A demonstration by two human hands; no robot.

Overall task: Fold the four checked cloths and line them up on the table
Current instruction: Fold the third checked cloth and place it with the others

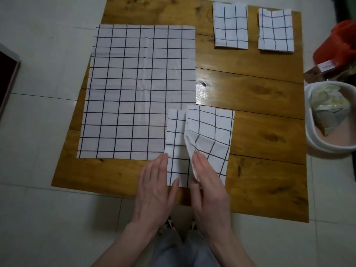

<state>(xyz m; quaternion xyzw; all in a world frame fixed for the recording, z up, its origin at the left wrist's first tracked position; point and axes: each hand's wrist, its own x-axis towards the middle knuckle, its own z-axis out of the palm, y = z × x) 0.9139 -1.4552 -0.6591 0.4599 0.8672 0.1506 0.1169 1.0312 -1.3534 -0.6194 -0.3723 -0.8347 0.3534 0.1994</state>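
Note:
Two folded white checked cloths lie side by side at the table's far right: one (230, 26) and another (275, 29). A large checked cloth (134, 89) lies spread flat over the left half of the table. At the near edge sits a partly folded checked cloth (210, 132), its left flap lifted and curling over. My right hand (208, 185) pinches that flap's near corner. My left hand (154, 189) is flat, fingers together, its thumb resting on the cloth's near left edge.
The low wooden table (260, 105) stands on a white tiled floor. A white basin (327, 116) holding packets sits off the right edge, with a red container (339, 43) behind it. A dark box (5, 78) lies at far left.

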